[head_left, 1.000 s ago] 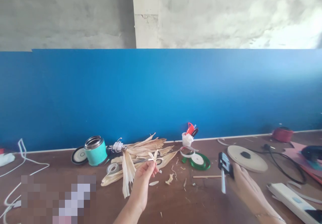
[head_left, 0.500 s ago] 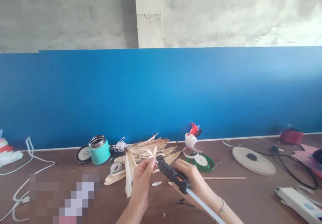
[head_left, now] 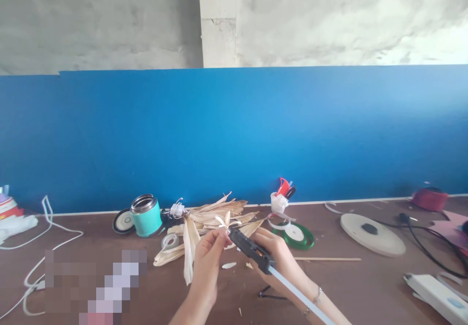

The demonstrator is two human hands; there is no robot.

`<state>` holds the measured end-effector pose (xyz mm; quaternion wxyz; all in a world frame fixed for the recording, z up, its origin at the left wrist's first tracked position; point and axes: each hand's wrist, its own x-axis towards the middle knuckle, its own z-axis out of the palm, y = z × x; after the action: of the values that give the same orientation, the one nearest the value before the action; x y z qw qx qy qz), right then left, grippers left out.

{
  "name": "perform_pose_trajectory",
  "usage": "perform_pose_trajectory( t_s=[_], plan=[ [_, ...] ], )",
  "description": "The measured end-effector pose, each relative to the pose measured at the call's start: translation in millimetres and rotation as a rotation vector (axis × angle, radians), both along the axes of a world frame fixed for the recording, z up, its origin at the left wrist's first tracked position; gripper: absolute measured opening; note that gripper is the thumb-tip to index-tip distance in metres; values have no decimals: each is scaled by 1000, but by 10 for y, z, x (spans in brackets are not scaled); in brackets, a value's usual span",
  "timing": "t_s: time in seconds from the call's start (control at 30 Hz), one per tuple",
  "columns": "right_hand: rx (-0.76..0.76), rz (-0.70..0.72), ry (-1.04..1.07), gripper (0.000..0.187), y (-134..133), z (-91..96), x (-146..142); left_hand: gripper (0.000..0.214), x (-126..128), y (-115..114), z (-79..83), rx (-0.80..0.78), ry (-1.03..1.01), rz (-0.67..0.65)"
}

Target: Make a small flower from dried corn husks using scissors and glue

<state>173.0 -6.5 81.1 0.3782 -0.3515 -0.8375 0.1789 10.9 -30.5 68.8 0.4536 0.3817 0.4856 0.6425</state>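
Note:
Between the thumb and fingers of my left hand is a small pale corn husk piece, its petal-like tips pointing up. My right hand is wrapped around a black glue gun. A long whitish glue stick runs out of the gun's rear toward me. The nozzle meets the husk piece right at my left fingertips; the exact contact is hidden. Behind both hands lies a spread of dried corn husks. One small loose husk scrap rests on the brown table between my forearms.
Left of the husks stand an open turquoise flask and a tape roll. To the right are a green ribbon spool, a white cup with pens, a thin stick, a round pale disc and a power strip. White cable lies left.
The glue gun's nozzle has come closer to the husk piece, now touching or nearly touching it. My view has shifted slightly; both hands keep their holds.

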Motion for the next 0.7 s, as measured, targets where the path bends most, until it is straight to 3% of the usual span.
perform_pose_trajectory(
  t_s=[0.4,0.7],
  plan=[
    [-5,-21,-24,11,6,-31,8,31,-1,-1,5,14,-47,-2],
    [-10,-84,-115,10,-14,53,73,30,-1,-2,6,-12,-86,-49]
  ],
)
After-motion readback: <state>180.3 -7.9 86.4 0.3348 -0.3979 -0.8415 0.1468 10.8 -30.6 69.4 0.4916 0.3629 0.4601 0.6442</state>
